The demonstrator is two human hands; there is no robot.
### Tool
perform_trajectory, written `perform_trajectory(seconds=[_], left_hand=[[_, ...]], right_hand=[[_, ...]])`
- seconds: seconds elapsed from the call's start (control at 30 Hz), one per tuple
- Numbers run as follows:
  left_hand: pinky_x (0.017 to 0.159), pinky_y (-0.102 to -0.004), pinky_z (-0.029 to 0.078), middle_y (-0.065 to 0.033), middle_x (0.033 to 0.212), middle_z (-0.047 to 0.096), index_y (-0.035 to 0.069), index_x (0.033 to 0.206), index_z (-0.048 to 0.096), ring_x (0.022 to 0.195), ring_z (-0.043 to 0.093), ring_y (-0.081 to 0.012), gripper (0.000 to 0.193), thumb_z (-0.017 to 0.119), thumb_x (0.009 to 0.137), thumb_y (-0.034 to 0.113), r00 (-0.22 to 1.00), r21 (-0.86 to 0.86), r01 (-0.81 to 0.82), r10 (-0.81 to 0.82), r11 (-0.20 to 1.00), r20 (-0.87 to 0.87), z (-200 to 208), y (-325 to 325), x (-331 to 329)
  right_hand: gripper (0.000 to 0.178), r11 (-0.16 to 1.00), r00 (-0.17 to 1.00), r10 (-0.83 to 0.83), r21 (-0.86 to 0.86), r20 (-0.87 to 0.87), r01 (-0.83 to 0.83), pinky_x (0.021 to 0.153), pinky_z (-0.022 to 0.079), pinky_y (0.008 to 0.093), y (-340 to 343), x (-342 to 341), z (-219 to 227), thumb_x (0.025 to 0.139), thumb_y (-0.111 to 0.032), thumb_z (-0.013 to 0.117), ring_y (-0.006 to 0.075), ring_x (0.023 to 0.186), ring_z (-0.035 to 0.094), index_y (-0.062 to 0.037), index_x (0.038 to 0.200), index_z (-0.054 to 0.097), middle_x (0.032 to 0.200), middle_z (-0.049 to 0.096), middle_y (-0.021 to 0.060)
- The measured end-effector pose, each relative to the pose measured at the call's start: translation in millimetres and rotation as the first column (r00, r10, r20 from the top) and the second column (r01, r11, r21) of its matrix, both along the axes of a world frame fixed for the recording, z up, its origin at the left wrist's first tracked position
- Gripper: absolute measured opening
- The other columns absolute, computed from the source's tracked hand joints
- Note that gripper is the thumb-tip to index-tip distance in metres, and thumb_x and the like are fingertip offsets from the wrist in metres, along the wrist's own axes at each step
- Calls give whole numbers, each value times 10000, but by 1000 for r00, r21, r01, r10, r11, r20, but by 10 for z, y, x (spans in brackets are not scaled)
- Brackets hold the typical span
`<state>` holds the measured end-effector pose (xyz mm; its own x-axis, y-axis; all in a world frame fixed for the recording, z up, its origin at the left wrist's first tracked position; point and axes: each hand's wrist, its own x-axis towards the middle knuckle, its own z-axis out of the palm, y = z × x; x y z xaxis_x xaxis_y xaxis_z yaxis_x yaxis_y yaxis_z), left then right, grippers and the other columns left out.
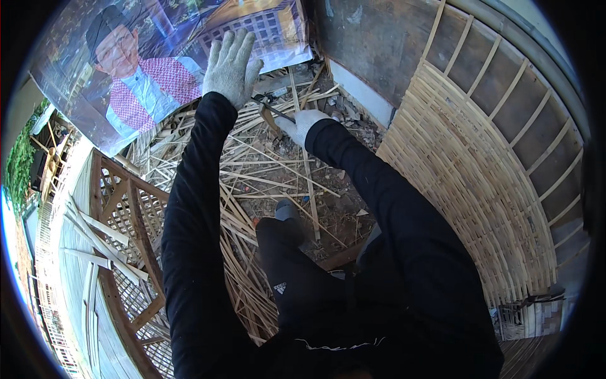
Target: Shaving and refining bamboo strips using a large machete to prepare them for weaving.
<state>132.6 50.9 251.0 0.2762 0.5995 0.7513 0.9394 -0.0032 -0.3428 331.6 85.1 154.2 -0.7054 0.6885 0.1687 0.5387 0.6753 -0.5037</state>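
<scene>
My left hand point(230, 68), in a pale knitted glove, is raised with fingers stretched out in front of a large printed banner point(167, 82). Whether it touches the banner I cannot tell. Lower and to the right, my right hand point(302, 126), gloved the same way, is closed round a slim dark tool point(284, 115) whose exact kind does not show. A curved tan piece point(269, 119) sits against that tool, between both hands. Beneath them, loose bamboo strips point(252, 167) lie scattered over the dirt ground.
To the right stands a woven bamboo panel point(467, 170) with bare upright strips point(505, 88) at its far edge. A dark wall board point(372, 44) rises behind. On the left is a wooden-framed lattice point(136, 218) with split bamboo pieces point(104, 252) beside it. More strips surround my legs point(300, 271).
</scene>
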Motion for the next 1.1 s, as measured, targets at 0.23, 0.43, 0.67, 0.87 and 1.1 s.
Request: perform_trajectory(seconds=[0.23, 0.43, 0.67, 0.87, 1.1], left_hand=[[1184, -631, 150, -97, 1452, 522, 137, 1340, 590, 1443, 353, -370, 583, 611, 886, 503, 997, -175, 32, -43, 984, -58, -281, -277, 384], [1187, -605, 119, -25, 1280, 655, 150, 1018, 722, 1346, 492, -258, 270, 480, 988, 266, 987, 48, 117, -110, 992, -116, 445, -427, 403], [1039, -555, 338, -160, 873, 720, 82, 846, 734, 921, 676, -338, 446, 397, 992, 335, 1000, -68, 19, -20, 998, -19, 1710, -456, 1375], [1066, -561, 294, -68, 964, 737, 148, 956, 743, 1022, 668, -237, 378, 430, 993, 356, 930, 366, 243, -323, 898, 176, 927, 595, 1207], [1002, -553, 351, -99, 934, 727, 135, 873, 735, 965, 672, -290, 375, 439, 975, 342, 888, 668, 361, -459, 650, -33, 915, 580, 1436]], right_hand=[[590, 988, 999, -35, 150, 9, 33, 808, 539, 504, 96, 179, 181, 973, -518, 463, 417, 849, 691, 5, 943, 732, 886, 698, 270], [523, 953, 991, 134, 276, -10, -126, 796, 539, 466, 7, 343, 1101, 963, -490, 462, 416, 842, 682, -42, 1023, 727, 907, 700, 261], [373, 979, 984, -136, -167, -117, 116, 293, 298, 262, -293, 1283, 2459, 972, -424, 584, 90, 310, 345, -117, 778, 497, 478, 372, -27], [407, 937, 973, -229, -271, -7, 219, 321, 314, 297, -26, 1268, 1902, 955, -415, 637, 109, 365, 388, -84, 769, 492, 577, 442, 5], [395, 923, 968, -203, 301, -151, 241, 637, 485, 376, 785, 1473, 1410, 978, -368, 577, 205, 644, 608, 19, 975, 653, 656, 581, 47]])
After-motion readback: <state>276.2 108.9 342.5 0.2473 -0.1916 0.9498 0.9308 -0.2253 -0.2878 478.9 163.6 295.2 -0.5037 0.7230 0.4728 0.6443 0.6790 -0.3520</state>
